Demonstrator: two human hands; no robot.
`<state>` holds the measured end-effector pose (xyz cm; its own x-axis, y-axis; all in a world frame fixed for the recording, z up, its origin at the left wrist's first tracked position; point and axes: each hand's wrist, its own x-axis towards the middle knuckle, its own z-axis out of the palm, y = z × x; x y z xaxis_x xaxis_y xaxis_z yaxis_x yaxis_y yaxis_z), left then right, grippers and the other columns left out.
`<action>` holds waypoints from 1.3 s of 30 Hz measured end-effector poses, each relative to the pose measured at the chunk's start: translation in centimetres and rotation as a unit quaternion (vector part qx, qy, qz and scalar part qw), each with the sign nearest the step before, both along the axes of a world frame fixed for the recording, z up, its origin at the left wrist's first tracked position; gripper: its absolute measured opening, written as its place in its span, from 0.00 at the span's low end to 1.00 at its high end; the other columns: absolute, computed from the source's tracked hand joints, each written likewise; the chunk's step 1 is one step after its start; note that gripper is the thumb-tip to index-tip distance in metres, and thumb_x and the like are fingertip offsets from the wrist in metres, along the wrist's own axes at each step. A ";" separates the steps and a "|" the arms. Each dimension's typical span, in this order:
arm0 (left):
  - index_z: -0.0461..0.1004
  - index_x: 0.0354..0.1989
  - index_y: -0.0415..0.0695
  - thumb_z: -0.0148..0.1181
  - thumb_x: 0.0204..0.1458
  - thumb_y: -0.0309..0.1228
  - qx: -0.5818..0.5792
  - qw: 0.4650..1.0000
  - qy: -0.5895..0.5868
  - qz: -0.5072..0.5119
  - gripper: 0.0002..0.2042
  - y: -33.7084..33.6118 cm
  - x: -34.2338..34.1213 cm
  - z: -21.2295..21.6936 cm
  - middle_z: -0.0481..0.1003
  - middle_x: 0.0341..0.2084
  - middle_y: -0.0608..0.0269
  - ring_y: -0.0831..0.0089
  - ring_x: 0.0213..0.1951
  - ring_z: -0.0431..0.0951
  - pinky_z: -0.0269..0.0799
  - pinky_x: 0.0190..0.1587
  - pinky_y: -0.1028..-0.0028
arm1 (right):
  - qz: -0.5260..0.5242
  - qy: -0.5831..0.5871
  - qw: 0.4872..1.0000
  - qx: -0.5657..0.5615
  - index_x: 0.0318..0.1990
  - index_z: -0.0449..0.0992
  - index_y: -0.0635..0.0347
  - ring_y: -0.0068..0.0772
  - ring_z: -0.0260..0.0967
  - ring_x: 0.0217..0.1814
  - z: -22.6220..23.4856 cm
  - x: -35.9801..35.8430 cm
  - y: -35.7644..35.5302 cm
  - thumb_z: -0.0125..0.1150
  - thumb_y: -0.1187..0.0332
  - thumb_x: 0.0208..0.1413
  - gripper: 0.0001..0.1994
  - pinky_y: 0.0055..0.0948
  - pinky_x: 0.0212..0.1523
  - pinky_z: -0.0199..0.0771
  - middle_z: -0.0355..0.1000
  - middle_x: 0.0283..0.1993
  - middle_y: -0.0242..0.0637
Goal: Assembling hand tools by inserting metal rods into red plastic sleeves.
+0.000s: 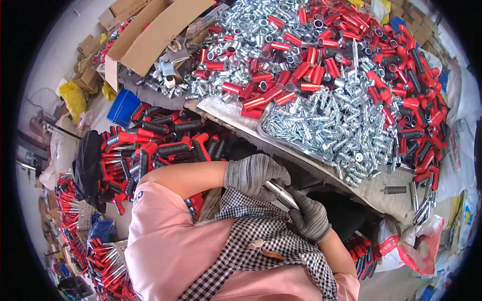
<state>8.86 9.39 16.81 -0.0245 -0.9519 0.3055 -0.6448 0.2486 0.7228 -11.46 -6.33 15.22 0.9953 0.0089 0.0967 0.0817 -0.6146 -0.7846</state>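
In front of my checked apron [261, 226], both gloved hands are on a shiny metal rod or tube [282, 194]. My left hand [256, 175], in a grey knit glove, is closed round its upper left end. At the lower right end, my right hand [310, 218] has its grey-gloved fingers wrapped on it. The glove fingers hide both ends, so I cannot tell its full shape. Beyond my hands, a shallow tray [261, 125] on the workbench bears a heap of small silver screws or bolts [311, 123].
Red metal sleeves [271, 95] and silver sleeves [236, 30] pile up on the workbench [381, 195]. Red-and-black handled tools [422, 75] lie at its right. More such tools [165, 145] are heaped at my left, near a blue bin [124, 108] and a cardboard box [165, 37].
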 end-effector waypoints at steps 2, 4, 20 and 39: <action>0.73 0.38 0.43 0.67 0.36 0.34 0.022 1.000 -0.006 -0.014 0.19 0.1 0.2 -0.2 0.75 0.22 0.61 0.62 0.26 0.77 0.73 0.29 0.68 | 0.012 -0.007 1.000 0.005 0.56 0.66 0.65 0.56 0.73 0.35 0.0 0.4 0.0 0.53 0.71 0.49 0.24 0.40 0.38 0.73 0.74 0.35 0.53; 0.73 0.39 0.43 0.67 0.36 0.34 0.049 0.998 0.013 -0.020 0.19 0.1 0.4 0.0 0.75 0.22 0.61 0.63 0.26 0.77 0.73 0.29 0.69 | 0.020 -0.013 1.000 0.009 0.57 0.65 0.66 0.55 0.74 0.36 -0.2 0.6 -0.1 0.53 0.71 0.50 0.24 0.39 0.39 0.73 0.74 0.36 0.52; 0.63 0.60 0.55 0.65 0.42 0.44 0.298 0.754 -0.464 0.356 0.33 0.5 21.1 -0.2 0.65 0.58 0.51 0.53 0.61 0.60 0.56 0.62 0.58 | -0.131 0.007 0.910 0.394 0.58 0.65 0.66 0.14 0.59 0.24 0.5 -1.4 1.3 0.57 0.46 0.55 0.33 0.16 0.25 0.59 0.66 0.26 0.25; 0.64 0.58 0.46 0.68 0.47 0.38 -0.120 0.791 0.591 0.103 0.29 -2.8 2.0 0.4 0.74 0.44 0.53 0.60 0.46 0.76 0.75 0.48 0.63 | -0.098 0.049 0.813 0.572 0.55 0.66 0.64 0.16 0.55 0.15 -0.3 -2.9 1.3 0.60 0.43 0.52 0.34 0.16 0.17 0.51 0.64 0.20 0.29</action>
